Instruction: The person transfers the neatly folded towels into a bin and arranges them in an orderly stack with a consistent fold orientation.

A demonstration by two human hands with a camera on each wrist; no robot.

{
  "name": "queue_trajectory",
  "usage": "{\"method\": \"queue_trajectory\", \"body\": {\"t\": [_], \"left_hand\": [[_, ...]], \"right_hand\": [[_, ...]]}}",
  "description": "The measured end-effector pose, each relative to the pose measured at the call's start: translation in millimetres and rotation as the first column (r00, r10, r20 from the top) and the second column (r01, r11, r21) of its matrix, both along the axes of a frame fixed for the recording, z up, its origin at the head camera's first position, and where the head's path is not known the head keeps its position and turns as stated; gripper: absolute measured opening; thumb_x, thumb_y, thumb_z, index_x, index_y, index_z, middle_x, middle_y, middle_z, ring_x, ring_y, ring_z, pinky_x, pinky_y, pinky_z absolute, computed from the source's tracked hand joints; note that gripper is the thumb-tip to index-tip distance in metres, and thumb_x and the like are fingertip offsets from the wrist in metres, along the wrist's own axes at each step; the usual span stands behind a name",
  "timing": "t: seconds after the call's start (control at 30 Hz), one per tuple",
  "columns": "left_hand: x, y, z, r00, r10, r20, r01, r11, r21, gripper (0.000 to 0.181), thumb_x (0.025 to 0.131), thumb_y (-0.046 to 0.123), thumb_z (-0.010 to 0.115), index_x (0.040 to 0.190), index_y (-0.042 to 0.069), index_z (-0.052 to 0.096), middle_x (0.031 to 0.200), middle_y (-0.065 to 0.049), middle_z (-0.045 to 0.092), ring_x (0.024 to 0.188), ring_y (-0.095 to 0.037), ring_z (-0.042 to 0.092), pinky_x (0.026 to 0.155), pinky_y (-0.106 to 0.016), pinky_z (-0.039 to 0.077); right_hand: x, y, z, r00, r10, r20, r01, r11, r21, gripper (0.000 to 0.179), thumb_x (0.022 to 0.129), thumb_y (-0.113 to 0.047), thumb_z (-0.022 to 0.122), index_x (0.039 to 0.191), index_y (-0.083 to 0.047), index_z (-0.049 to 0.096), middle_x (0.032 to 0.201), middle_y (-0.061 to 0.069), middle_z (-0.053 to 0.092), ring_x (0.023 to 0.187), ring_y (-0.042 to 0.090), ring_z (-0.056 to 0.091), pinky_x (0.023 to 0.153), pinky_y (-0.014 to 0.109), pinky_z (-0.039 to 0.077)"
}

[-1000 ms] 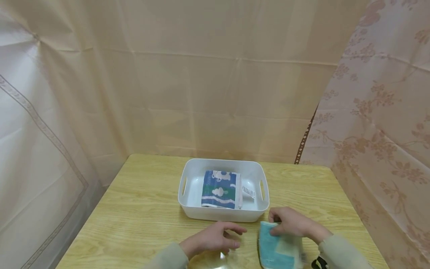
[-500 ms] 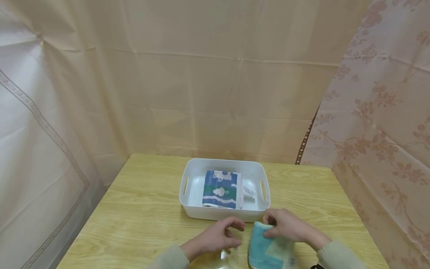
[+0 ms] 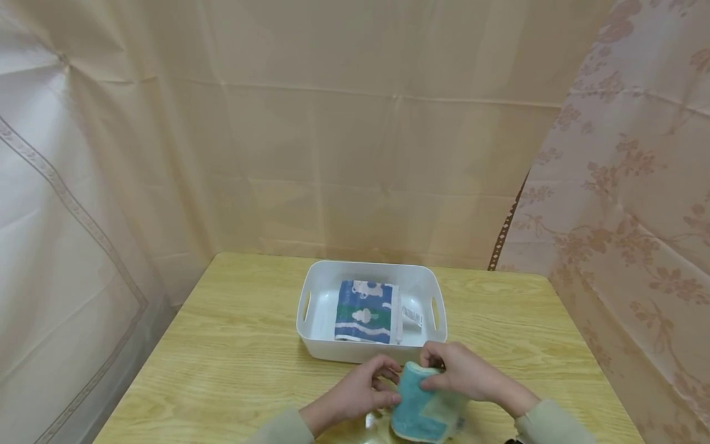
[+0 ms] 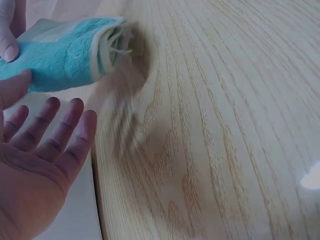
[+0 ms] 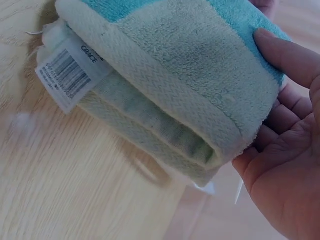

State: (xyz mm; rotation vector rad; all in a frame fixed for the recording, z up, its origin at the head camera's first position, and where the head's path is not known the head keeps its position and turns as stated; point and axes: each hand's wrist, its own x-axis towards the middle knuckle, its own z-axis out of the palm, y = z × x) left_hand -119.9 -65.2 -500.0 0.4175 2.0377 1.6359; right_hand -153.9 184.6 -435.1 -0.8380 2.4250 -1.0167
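A folded turquoise and pale-cream towel [image 3: 417, 407] is pinched by my right hand [image 3: 466, 373] near its far edge, just in front of the white bin. In the right wrist view the thumb lies on top of the towel [image 5: 180, 55], the other fingers below, and a barcode tag [image 5: 70, 72] hangs from its folded layers. My left hand [image 3: 363, 390] is at the towel's left side. Its fingers are extended in the left wrist view, and the thumb tip [image 4: 17, 87] meets or nearly meets the cloth. The towel's underside is hidden.
The white bin [image 3: 360, 353] with side handle slots stands at the table's middle back. Inside lies a folded blue and green patterned towel [image 3: 363, 313] with a paper tag [image 3: 412, 317]. Curtains surround the wooden table [image 3: 238, 320].
My right hand has carried the turquoise towel leftward, closer to my left hand. The left hand has shifted only slightly. The bin and the blue towel stay in place.
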Motion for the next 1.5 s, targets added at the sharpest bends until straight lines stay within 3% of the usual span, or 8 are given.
{"method": "queue_trajectory", "body": {"t": [0.2, 0.5, 1.0, 1.2, 1.37, 1.5], "left_hand": [[2.1, -0.4, 3.3, 0.999, 0.021, -0.025, -0.022, 1.0, -0.004, 0.037, 0.09, 0.014, 0.079, 0.123, 0.017, 0.063, 0.115, 0.005, 0.067, 0.092, -0.009, 0.067, 0.079, -0.022, 0.057], [1.4, -0.5, 9.1, 0.991, 0.059, -0.119, -0.06, 0.998, -0.005, 0.035, 0.091, 0.017, 0.077, 0.124, 0.017, 0.064, 0.107, 0.008, 0.066, 0.091, -0.006, 0.061, 0.079, -0.021, 0.055], [-4.2, -7.6, 20.0, 0.945, 0.099, -0.313, -0.105, 0.995, -0.001, 0.027, 0.097, 0.017, 0.07, 0.123, 0.014, 0.064, 0.11, 0.005, 0.068, 0.098, -0.006, 0.062, 0.089, -0.024, 0.055], [-5.9, -10.6, 22.8, 0.946, 0.111, -0.306, -0.117, 0.993, 0.0, 0.024, 0.098, 0.017, 0.068, 0.122, 0.015, 0.064, 0.112, 0.004, 0.068, 0.102, -0.008, 0.062, 0.094, -0.025, 0.053], [-7.7, -10.3, 25.8, 0.958, 0.151, -0.244, -0.146, 0.989, 0.036, 0.027, 0.098, 0.018, 0.069, 0.124, 0.015, 0.064, 0.118, -0.002, 0.068, 0.104, -0.014, 0.067, 0.088, -0.023, 0.057], [-8.8, -10.6, 27.8, 0.963, 0.183, -0.195, -0.173, 0.983, 0.069, 0.028, 0.098, 0.018, 0.069, 0.125, 0.013, 0.064, 0.12, -0.006, 0.068, 0.107, -0.022, 0.069, 0.084, -0.025, 0.06]], "right_hand": [[-0.2, -5.5, 6.1, 0.998, -0.063, -0.013, 0.063, 0.998, -0.003, 0.027, 0.085, -0.027, 0.084, 0.09, -0.017, 0.059, 0.085, -0.009, 0.06, 0.078, 0.005, 0.053, 0.066, 0.022, 0.047], [-4.3, -11.2, 10.5, 0.992, -0.128, -0.011, 0.128, 0.991, -0.039, 0.026, 0.086, -0.028, 0.083, 0.092, -0.016, 0.061, 0.087, -0.007, 0.064, 0.08, 0.008, 0.056, 0.07, 0.022, 0.049], [-11.4, -12.8, 20.1, 0.988, -0.152, 0.031, 0.154, 0.983, -0.101, 0.026, 0.089, -0.031, 0.08, 0.101, -0.016, 0.064, 0.094, -0.003, 0.066, 0.088, 0.012, 0.06, 0.077, 0.025, 0.051], [-13.7, -9.0, 19.1, 0.988, -0.152, 0.014, 0.153, 0.983, -0.099, 0.026, 0.09, -0.034, 0.079, 0.108, -0.019, 0.067, 0.1, -0.005, 0.068, 0.096, 0.014, 0.062, 0.086, 0.033, 0.052], [-15.4, -4.3, 16.9, 0.983, -0.181, 0.022, 0.182, 0.979, -0.096, 0.028, 0.091, -0.036, 0.077, 0.113, -0.022, 0.069, 0.105, -0.006, 0.069, 0.104, 0.02, 0.062, 0.091, 0.045, 0.051], [-17.0, -0.2, 15.1, 0.977, -0.205, 0.054, 0.209, 0.973, -0.092, 0.03, 0.092, -0.038, 0.075, 0.118, -0.022, 0.069, 0.111, -0.003, 0.069, 0.108, 0.023, 0.06, 0.089, 0.043, 0.051]]}}
